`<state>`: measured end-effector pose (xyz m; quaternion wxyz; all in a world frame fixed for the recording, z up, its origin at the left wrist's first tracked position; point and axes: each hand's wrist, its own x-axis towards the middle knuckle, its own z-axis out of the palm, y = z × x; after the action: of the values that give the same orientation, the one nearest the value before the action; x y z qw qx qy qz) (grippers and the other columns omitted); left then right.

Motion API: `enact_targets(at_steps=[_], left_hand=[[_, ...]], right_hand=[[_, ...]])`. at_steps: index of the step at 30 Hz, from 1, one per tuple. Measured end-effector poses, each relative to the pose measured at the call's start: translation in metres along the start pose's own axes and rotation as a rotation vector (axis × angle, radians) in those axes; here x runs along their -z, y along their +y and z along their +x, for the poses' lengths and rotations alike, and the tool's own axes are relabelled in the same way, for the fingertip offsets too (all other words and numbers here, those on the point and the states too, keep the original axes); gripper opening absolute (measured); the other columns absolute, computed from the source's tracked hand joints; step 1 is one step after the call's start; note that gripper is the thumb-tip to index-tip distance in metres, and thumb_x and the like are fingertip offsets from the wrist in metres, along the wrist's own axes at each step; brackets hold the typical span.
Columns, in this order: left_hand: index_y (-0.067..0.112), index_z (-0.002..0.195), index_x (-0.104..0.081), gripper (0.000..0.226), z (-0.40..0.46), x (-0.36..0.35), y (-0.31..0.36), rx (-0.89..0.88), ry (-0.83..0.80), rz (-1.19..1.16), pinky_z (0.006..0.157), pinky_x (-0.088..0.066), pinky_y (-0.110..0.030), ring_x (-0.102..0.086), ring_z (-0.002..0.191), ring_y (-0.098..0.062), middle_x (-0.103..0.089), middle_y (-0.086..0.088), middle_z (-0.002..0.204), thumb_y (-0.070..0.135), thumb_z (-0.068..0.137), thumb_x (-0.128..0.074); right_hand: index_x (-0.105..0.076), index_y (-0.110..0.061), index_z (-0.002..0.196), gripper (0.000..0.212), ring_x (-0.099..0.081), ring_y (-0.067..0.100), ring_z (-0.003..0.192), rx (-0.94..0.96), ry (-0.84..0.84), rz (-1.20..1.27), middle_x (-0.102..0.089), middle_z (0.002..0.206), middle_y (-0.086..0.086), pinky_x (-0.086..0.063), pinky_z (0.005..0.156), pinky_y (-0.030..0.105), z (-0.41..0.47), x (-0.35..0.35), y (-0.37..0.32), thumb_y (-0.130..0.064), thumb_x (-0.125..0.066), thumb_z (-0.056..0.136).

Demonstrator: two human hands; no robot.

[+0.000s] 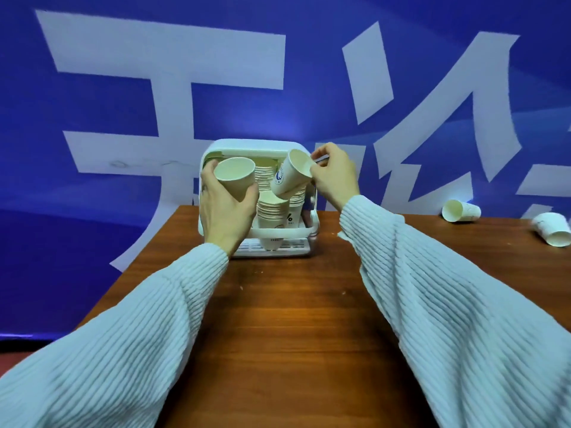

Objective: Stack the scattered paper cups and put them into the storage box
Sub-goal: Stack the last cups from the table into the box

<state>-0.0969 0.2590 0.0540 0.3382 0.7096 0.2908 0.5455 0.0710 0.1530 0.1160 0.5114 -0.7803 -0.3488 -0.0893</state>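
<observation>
Nearest: two arms in pale ribbed knit sleeves (129, 329) reach fwd over a brown wood-grain table (293, 319). A few small pale specks lie on the tabletop.

Mid: white plastic storage box (256, 146) sits at the table's far edge, open side facing the camera, w/ a white bar across its front. Inside are stacks of nested paper cups (273, 208), rims up; one stack in front center, more behind it and to the right. Exact no. of stacks can't be told.

Left hand (224, 208) is at the box's left front, fingers and thumb curled round a plain cup (235, 177), upright w/ a slight tilt, mouth toward the camera. It's held above the box floor, just left of the front stack.

Right hand (335, 176) is at the box's upper right, pinching the rim of a printed cup (290, 174) w/ a blue logo. That cup is tilted, mouth up-right, base pointing down-left over the front stack; whether it touches the stack can't be told.

Far right: two loose cups lie on their sides on the table, well apart from the box – one (460, 211) near the back edge, another (553, 231) at the frame's right edge.

Behind: blue backdrop (123, 118) w/ large white characters.
</observation>
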Motion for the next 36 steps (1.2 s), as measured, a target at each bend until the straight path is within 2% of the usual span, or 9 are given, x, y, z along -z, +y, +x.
enact_targets(at_steps=[5, 10, 13, 16, 19, 23, 28, 32, 36], left_hand=[[0.026, 0.148, -0.029, 0.079, 0.010, 0.010, -0.019, 0.023, -0.016, -0.022, 0.106, -0.047, -0.048, -0.051, 0.126, -0.023, -0.050, -0.003, 0.142, 0.040, 0.086, -0.075], [0.026, 0.147, -0.031, 0.077, 0.019, 0.005, -0.027, 0.013, -0.071, -0.037, 0.101, -0.047, -0.034, -0.050, 0.124, -0.019, -0.050, -0.001, 0.141, 0.038, 0.087, -0.077], [0.024, 0.145, -0.035, 0.076, 0.030, -0.004, -0.025, -0.007, -0.079, -0.063, 0.103, -0.047, -0.035, -0.051, 0.124, -0.017, -0.052, 0.000, 0.140, 0.041, 0.085, -0.078], [0.022, 0.148, -0.036, 0.080, 0.047, -0.018, -0.016, -0.031, -0.106, -0.111, 0.111, -0.044, -0.043, -0.048, 0.132, -0.019, -0.048, -0.001, 0.146, 0.042, 0.084, -0.080], [0.018, 0.154, -0.035, 0.082, 0.060, -0.035, -0.007, -0.083, -0.232, -0.034, 0.111, -0.035, -0.027, -0.043, 0.139, -0.019, -0.044, -0.003, 0.153, 0.037, 0.087, -0.078], [0.015, 0.152, -0.039, 0.079, 0.062, -0.048, -0.005, -0.182, -0.317, 0.137, 0.110, -0.037, -0.032, -0.048, 0.134, -0.023, -0.049, -0.007, 0.146, 0.031, 0.084, -0.075], [0.018, 0.149, -0.043, 0.076, 0.056, -0.048, -0.014, -0.177, -0.385, 0.228, 0.109, -0.041, -0.039, -0.051, 0.130, -0.026, -0.053, -0.007, 0.142, 0.036, 0.081, -0.073], [0.019, 0.144, -0.051, 0.079, 0.042, -0.045, -0.031, -0.129, -0.431, 0.379, 0.107, -0.042, -0.048, -0.052, 0.127, -0.030, -0.057, -0.009, 0.139, 0.072, 0.087, -0.042], [0.019, 0.147, -0.053, 0.068, 0.041, -0.042, -0.044, -0.072, -0.439, 0.351, 0.112, -0.039, -0.048, -0.050, 0.135, -0.032, -0.054, -0.009, 0.149, 0.061, 0.099, -0.029]], right_hand=[[-0.068, -0.020, 0.110, 0.029, -0.061, 0.035, 0.109, 0.004, -0.092, -0.228, -0.071, 0.115, 0.011, -0.053, 0.095, 0.044, 0.018, -0.036, -0.006, -0.009, -0.053, 0.088], [-0.073, -0.024, 0.100, 0.021, -0.065, 0.033, 0.108, 0.029, -0.264, -0.435, -0.072, 0.115, 0.006, -0.054, 0.093, 0.043, 0.008, -0.061, 0.004, -0.013, -0.059, 0.089], [-0.072, -0.022, 0.093, 0.017, -0.064, 0.027, 0.101, -0.008, -0.225, -0.319, -0.072, 0.108, 0.002, -0.053, 0.087, 0.039, 0.000, -0.073, 0.018, -0.013, -0.058, 0.090], [-0.069, -0.028, 0.093, 0.017, -0.066, 0.023, 0.102, -0.086, -0.191, -0.061, -0.072, 0.103, -0.004, -0.054, 0.093, 0.044, -0.005, -0.081, 0.032, -0.016, -0.057, 0.094], [-0.065, -0.032, 0.096, 0.017, -0.067, 0.020, 0.099, -0.138, -0.186, 0.148, -0.071, 0.103, -0.007, -0.055, 0.095, 0.053, -0.009, -0.088, 0.042, -0.024, -0.051, 0.102], [-0.064, -0.032, 0.098, 0.034, -0.067, 0.023, 0.102, -0.142, -0.142, 0.200, -0.072, 0.104, -0.002, -0.055, 0.094, 0.055, -0.012, -0.090, 0.048, -0.044, -0.033, 0.103], [-0.064, -0.033, 0.102, 0.041, -0.065, 0.025, 0.104, -0.128, -0.110, 0.171, -0.071, 0.103, -0.003, -0.054, 0.094, 0.056, -0.013, -0.092, 0.055, -0.053, -0.028, 0.098], [-0.063, -0.031, 0.098, 0.032, -0.066, 0.021, 0.097, -0.123, -0.099, 0.193, -0.071, 0.097, -0.005, -0.055, 0.091, 0.053, -0.015, -0.090, 0.053, -0.045, -0.035, 0.105], [-0.063, -0.033, 0.099, 0.029, -0.068, 0.017, 0.096, -0.086, -0.089, 0.232, -0.071, 0.096, -0.007, -0.057, 0.090, 0.051, -0.020, -0.090, 0.056, -0.048, -0.039, 0.106]])
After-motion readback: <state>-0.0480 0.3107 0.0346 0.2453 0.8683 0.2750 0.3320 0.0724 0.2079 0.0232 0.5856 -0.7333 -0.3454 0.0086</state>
